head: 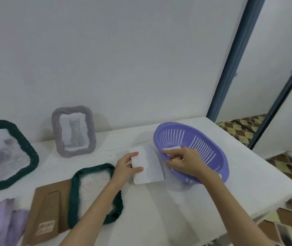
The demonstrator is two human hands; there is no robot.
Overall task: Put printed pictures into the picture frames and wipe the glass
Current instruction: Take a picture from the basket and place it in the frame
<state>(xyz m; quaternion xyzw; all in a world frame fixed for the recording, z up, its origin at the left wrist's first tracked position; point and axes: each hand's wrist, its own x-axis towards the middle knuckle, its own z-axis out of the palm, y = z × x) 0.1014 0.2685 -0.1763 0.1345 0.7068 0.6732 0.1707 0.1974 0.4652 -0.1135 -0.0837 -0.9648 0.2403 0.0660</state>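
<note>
Printed picture (147, 166): white sheet, face down, long axis running away from the person, just left of the purple basket (212, 151); left hand (126, 167) pinches its near-left edge, thumb on top; open green frame (95, 194) lies flat immediately left, nearer that hand; right hand (182, 161) reaches into the basket, fingers curled on a small white slip (172, 148), grip unclear.

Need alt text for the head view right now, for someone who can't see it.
Left hand holds a white printed sheet while the right hand reaches into the purple slotted plastic basket on the white table. An open dark green frame lies nearby.
</note>
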